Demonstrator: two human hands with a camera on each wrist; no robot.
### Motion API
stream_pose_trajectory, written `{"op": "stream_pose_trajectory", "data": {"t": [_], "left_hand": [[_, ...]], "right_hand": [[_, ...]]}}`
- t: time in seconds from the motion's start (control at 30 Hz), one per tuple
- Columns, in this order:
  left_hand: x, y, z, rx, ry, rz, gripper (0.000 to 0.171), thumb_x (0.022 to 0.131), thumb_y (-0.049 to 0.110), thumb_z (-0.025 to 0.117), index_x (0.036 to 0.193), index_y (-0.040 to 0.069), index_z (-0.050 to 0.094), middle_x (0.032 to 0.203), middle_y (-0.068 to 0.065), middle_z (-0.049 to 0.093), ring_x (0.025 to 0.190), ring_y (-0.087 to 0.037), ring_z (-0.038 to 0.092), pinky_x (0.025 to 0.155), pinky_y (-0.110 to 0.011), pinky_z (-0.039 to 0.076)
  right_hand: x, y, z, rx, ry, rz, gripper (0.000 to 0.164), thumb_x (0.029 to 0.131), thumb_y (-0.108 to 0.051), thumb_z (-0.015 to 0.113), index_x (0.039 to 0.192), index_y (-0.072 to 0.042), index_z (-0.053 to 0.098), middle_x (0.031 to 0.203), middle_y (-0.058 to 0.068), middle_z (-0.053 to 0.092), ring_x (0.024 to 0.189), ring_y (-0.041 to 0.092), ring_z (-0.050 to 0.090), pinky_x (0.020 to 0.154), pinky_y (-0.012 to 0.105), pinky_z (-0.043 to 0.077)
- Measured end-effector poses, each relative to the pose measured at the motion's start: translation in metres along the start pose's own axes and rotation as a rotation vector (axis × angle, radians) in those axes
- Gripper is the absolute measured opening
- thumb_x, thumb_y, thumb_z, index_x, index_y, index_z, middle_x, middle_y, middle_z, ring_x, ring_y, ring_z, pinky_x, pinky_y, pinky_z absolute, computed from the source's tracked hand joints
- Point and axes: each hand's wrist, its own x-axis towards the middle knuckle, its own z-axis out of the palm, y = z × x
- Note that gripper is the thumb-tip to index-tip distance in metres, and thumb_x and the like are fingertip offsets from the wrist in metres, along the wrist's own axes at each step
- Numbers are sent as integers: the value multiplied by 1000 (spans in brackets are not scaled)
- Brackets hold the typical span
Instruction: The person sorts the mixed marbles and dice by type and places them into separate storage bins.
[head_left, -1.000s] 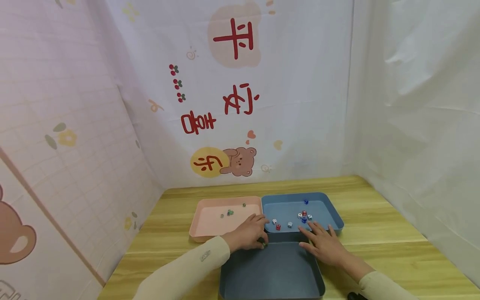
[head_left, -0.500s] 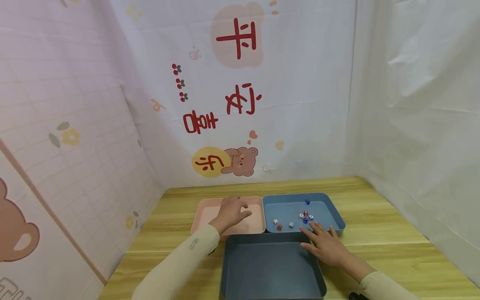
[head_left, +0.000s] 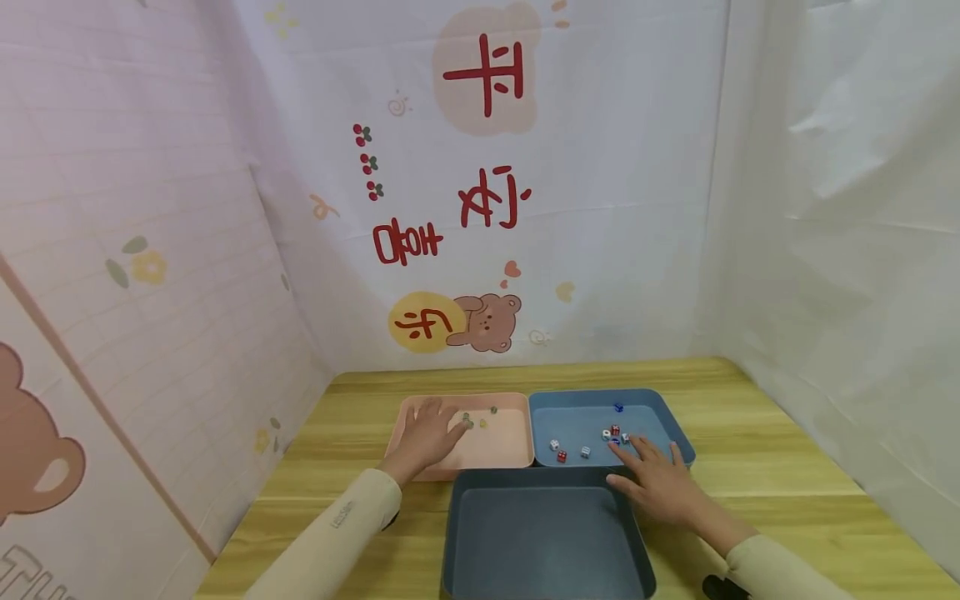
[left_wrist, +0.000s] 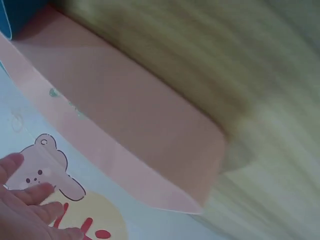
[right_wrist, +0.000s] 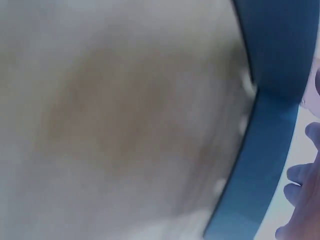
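My left hand hovers over the left part of the pink tray, fingers spread and nothing held. Just right of its fingertips lie several small greenish see-through pieces, too small to tell their kind. In the left wrist view the hand shows straight fingers, apart from the tray wall. My right hand lies with loosely extended fingers at the near right edge of the blue tray. Inside that tray are several white, red and blue dice.
A larger dark blue-grey tray stands in front of the other two, close to their near walls. All three sit on a wood-grain table. Printed cloth hangs behind and along both sides. A black object lies beneath my right wrist.
My left hand has moved left from the far edge of the dark tray, where a small greenish piece showed at its fingertips, to above the pink tray. The right hand has hardly moved.
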Motion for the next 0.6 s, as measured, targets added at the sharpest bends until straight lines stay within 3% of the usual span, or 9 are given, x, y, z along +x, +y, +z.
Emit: {"op": "stream_pose_trajectory", "data": {"t": [0.17, 0.23, 0.47, 0.6], "left_hand": [[-15, -9, 4, 183, -15, 13, 68, 101, 53, 47, 151, 7, 42, 158, -27, 23, 147, -44, 17, 113, -68, 9], [-22, -9, 7, 212, -34, 6, 76, 99, 60, 43, 154, 7, 36, 160, -26, 18, 148, -42, 13, 113, -68, 8], [-35, -7, 22, 58, -60, -36, 90, 96, 71, 35, 157, 6, 26, 161, -27, 8, 149, -43, 4, 113, -68, -1], [-35, -5, 23, 28, -72, -60, 92, 95, 73, 34, 158, 6, 24, 162, -27, 5, 149, -44, 2, 113, -68, -3]], "right_hand": [[10, 16, -11, -84, 31, 99, 69, 97, -57, 52, 147, -9, 50, 151, 35, 32, 138, 56, 26, 100, 82, 11], [14, 21, -14, -107, 15, 139, 74, 97, -61, 49, 149, -9, 47, 153, 35, 26, 139, 57, 22, 100, 82, 8], [19, 27, -13, -129, -31, 176, 81, 96, -67, 45, 152, -10, 41, 155, 35, 20, 140, 58, 17, 101, 81, 4], [20, 29, -11, -146, -28, 169, 80, 95, -67, 44, 152, -10, 41, 155, 35, 22, 140, 58, 18, 101, 81, 6]]}}
